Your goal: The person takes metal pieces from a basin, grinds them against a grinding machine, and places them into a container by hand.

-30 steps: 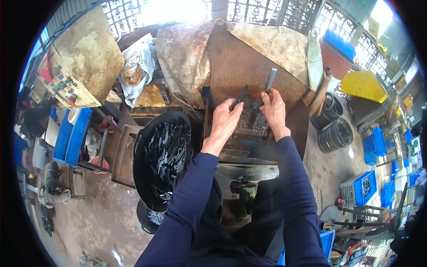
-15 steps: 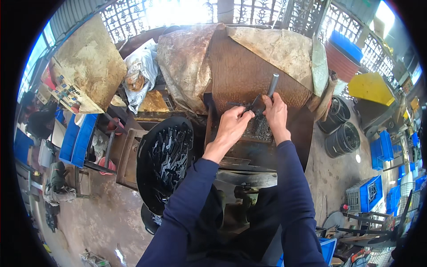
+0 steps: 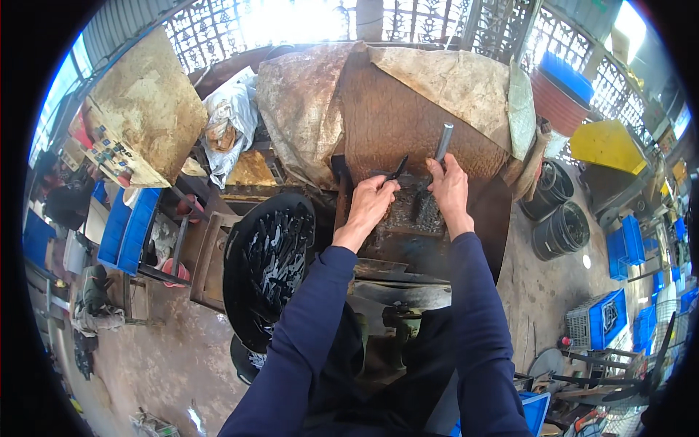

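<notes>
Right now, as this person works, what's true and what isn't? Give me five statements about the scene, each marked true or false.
1. The left hand holds a thin dark piece. True.
2. The right hand is around a grey rod. True.
3. Both hands wear yellow gloves. False: both are bare.
4. The black tub of dark strips is left of the left hand. True.
5. A white plastic bag lies at the far right. False: the white plastic bag is on the left.
</notes>
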`<state>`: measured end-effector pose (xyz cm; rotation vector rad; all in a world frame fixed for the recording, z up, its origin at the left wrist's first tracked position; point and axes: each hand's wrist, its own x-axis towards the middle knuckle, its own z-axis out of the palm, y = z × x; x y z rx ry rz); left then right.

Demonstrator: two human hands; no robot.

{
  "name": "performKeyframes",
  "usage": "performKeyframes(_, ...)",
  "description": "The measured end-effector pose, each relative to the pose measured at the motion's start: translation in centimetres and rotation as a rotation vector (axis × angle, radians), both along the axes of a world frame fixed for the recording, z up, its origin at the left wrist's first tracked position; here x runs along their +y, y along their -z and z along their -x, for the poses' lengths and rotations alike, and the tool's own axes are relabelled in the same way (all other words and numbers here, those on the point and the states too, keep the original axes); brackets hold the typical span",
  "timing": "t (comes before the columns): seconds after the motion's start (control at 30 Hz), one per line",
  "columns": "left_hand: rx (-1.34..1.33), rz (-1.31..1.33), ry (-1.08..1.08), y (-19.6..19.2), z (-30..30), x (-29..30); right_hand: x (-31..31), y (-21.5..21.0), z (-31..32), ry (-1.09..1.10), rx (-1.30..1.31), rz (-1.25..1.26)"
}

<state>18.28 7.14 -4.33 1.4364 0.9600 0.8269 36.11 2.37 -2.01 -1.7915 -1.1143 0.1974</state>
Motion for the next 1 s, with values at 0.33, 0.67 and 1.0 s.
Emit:
performKeyframes(0.33,-0.057,0.013,-0.035,-1.3,0.7,-0.4,-0.4,0.2,-0.3,0.007,0.007,0.020)
performKeyframes(0.67,-0.105,-0.009,-0.052,-0.6,0.4,0.2,0.0,1.0,-0.8,0.007,0.032,0.013)
performKeyframes(1.0,-0.075,-0.016,-0.042,-1.6,0.7,0.1,0.1,1.2,-0.7,-0.012,0.040,-0.004)
